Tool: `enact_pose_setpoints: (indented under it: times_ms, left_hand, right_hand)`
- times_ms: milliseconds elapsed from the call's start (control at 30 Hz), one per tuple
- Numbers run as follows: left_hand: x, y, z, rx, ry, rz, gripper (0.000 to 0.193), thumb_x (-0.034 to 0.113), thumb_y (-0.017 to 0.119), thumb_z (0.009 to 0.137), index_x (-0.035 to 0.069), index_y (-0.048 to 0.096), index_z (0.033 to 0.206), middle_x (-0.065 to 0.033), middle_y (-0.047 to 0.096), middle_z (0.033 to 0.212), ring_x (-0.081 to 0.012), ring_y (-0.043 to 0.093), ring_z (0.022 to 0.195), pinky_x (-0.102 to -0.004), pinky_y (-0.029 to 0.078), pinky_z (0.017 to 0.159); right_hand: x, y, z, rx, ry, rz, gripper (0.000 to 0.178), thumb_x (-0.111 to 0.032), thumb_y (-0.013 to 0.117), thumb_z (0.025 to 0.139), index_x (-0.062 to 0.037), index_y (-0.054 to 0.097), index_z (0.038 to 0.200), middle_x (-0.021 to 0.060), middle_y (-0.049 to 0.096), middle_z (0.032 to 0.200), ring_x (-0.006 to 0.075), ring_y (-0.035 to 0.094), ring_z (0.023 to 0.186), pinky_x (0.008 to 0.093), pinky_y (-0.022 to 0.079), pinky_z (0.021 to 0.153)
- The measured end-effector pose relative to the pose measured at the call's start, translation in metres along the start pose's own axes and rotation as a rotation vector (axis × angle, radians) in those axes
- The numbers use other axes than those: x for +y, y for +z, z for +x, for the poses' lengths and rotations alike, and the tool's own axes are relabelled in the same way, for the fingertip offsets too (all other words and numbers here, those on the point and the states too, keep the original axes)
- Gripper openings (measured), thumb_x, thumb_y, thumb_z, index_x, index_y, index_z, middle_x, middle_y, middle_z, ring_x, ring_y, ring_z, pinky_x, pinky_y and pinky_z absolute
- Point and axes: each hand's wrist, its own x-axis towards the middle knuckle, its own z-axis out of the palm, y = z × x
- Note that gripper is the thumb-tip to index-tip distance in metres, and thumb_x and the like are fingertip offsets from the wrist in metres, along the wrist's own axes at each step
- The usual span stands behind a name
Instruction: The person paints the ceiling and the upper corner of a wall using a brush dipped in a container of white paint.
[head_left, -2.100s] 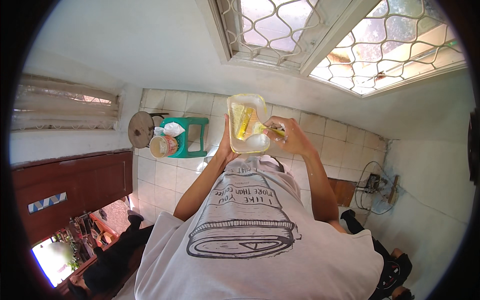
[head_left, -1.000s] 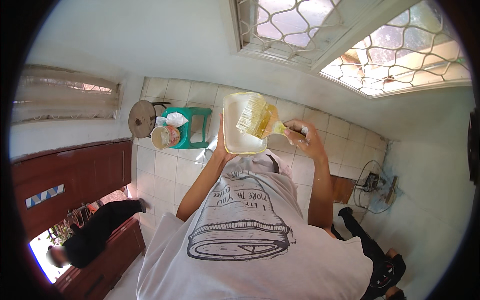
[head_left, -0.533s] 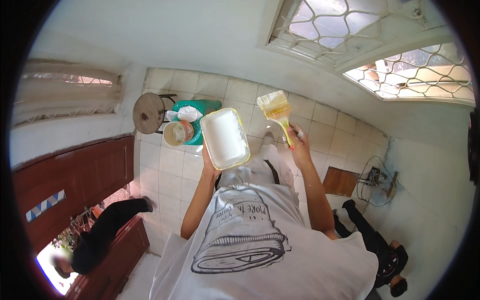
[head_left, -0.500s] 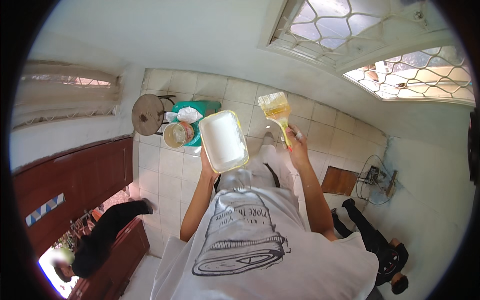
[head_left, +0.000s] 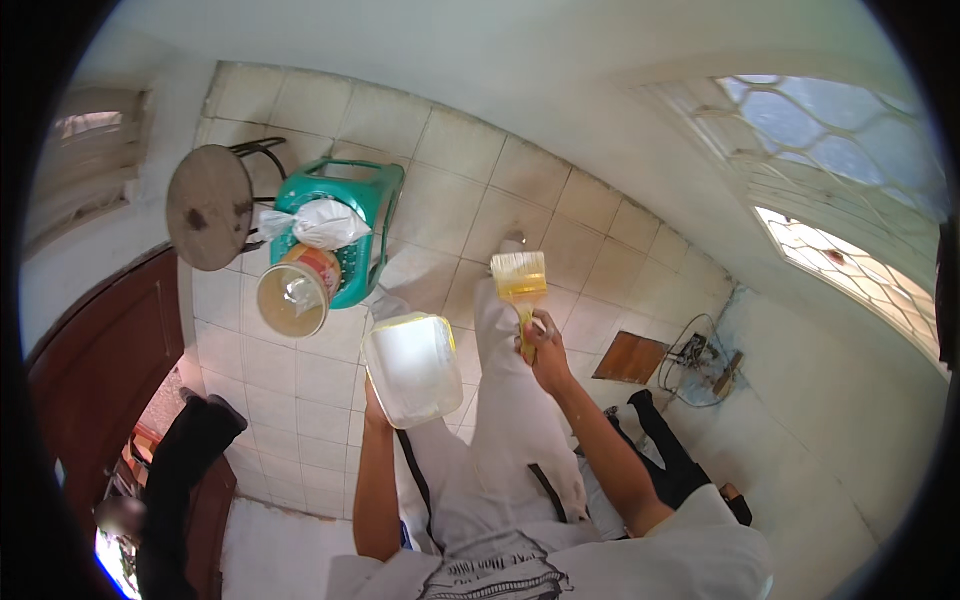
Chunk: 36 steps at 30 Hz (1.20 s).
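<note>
My left hand (head_left: 375, 404) is closed around the side of a rounded rectangular tub (head_left: 412, 372) with a yellow-smeared rim and white paint inside; most of its fingers are hidden behind the tub. To the right of the tub, my right hand (head_left: 546, 352) grips the yellow handle of a wide paintbrush (head_left: 519, 278). The brush points away from me, its bristles coated with whitish paint. Brush and tub are apart, both held above the tiled floor in front of my legs.
Left of the tub stands a green plastic stool (head_left: 353, 272) bearing a white plastic bag (head_left: 328, 224) and a round bucket (head_left: 292, 300). Beside it is a round-topped stool (head_left: 210, 208). Walls and a grilled window (head_left: 850, 260) rise ahead and right. Two people are nearby, at lower left and lower right.
The view has shifted toward the stools, which now look larger and closer. Tub and brush both sit lower in the picture, still in the same hands. The person at left appears nearer the edge.
</note>
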Motion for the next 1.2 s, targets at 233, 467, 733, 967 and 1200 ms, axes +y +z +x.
enact_pose_setpoints:
  times_ms: [233, 467, 733, 967, 1200]
  left_hand:
    - [-0.063, -0.082, 0.112, 0.068, -0.008, -0.289, 0.065, 0.056, 0.046, 0.099, 0.011, 0.044, 0.146, -0.0124, 0.050, 0.142, -0.0326, 0.053, 0.126, -0.0526, 0.045, 0.106]
    - [-0.092, -0.151, 0.183, 0.066, -0.074, -0.500, 0.066, 0.056, 0.055, 0.094, 0.011, 0.047, 0.142, -0.0151, 0.049, 0.136, -0.0360, 0.051, 0.122, -0.0551, 0.041, 0.107]
    - [-0.096, -0.167, 0.227, -0.002, -0.154, -0.638, 0.066, 0.054, 0.064, 0.090, 0.011, 0.050, 0.139, -0.0171, 0.047, 0.131, -0.0390, 0.049, 0.120, -0.0578, 0.039, 0.106]
    - [-0.084, -0.163, 0.228, -0.004, -0.186, -0.601, 0.065, 0.052, 0.064, 0.090, 0.011, 0.050, 0.139, -0.0163, 0.047, 0.130, -0.0389, 0.048, 0.121, -0.0584, 0.038, 0.106]
    - [-0.076, -0.149, 0.228, -0.004, -0.240, -0.659, 0.061, 0.050, 0.064, 0.091, 0.010, 0.053, 0.136, -0.0157, 0.048, 0.128, -0.0368, 0.047, 0.119, -0.0532, 0.038, 0.105]
  right_hand:
    - [0.035, -0.001, 0.268, 0.036, -0.106, -0.124, 0.023, -0.023, 0.056, 0.103, -0.0062, 0.053, 0.119, 0.0004, 0.055, 0.087, 0.0082, 0.051, 0.069, 0.0223, 0.041, 0.056]
    - [0.030, 0.037, 0.490, 0.084, -0.132, -0.059, 0.020, -0.024, 0.055, 0.103, -0.0044, 0.058, 0.104, 0.0025, 0.054, 0.074, 0.0124, 0.049, 0.055, 0.0265, 0.039, 0.049]
    - [0.013, 0.065, 0.633, 0.237, -0.177, 0.183, 0.019, -0.021, 0.053, 0.102, -0.0056, 0.058, 0.094, 0.0050, 0.057, 0.073, 0.0150, 0.051, 0.055, 0.0313, 0.039, 0.046]
    - [-0.021, 0.095, 0.585, 0.443, -0.426, 0.221, 0.018, -0.017, 0.055, 0.100, -0.0014, 0.061, 0.092, 0.0025, 0.055, 0.072, 0.0102, 0.049, 0.056, 0.0274, 0.038, 0.049]
    - [-0.012, 0.101, 0.513, 0.391, -0.797, 0.117, 0.020, -0.020, 0.050, 0.105, -0.0022, 0.054, 0.100, 0.0005, 0.050, 0.073, 0.0077, 0.045, 0.062, 0.0258, 0.039, 0.054]
